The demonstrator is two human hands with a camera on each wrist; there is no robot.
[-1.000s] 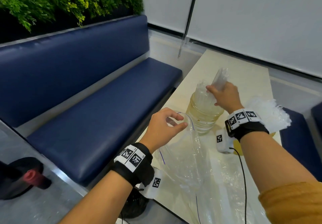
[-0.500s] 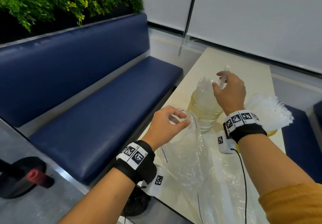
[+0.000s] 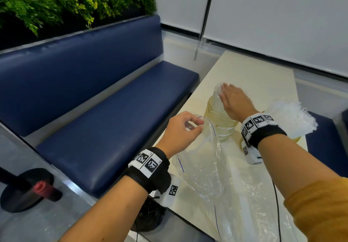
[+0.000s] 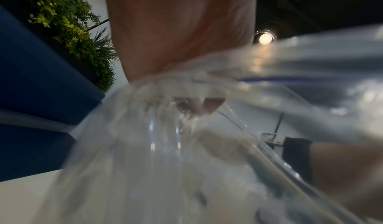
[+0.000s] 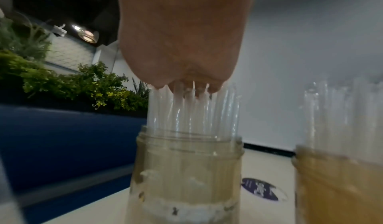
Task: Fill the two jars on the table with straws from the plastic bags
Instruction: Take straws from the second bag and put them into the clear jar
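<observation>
Two clear yellowish jars stand on the pale table (image 3: 244,72). The near jar (image 3: 220,121) (image 5: 186,170) is packed with upright clear straws (image 3: 217,93) (image 5: 192,109). My right hand (image 3: 233,100) (image 5: 182,47) lies flat on the straw tops, fingers straight. The second jar (image 3: 295,138) (image 5: 339,178), to the right and partly hidden behind my right wrist, also holds a spread of straws (image 3: 290,117). My left hand (image 3: 180,130) pinches the rim of a clear plastic bag (image 3: 216,176) (image 4: 186,162) with a blue seal line, held open above the table's near end.
A navy bench (image 3: 105,128) runs along the table's left side, with green plants (image 3: 66,0) behind it. A black stand with a red cap (image 3: 28,191) sits on the floor at lower left. Another navy seat (image 3: 327,144) is at the right. A round sticker (image 5: 263,189) lies on the table.
My right hand let go of the bunch of straws it was feeding into the near jar and flattened onto their tops. The left hand kept hold of the bag.
</observation>
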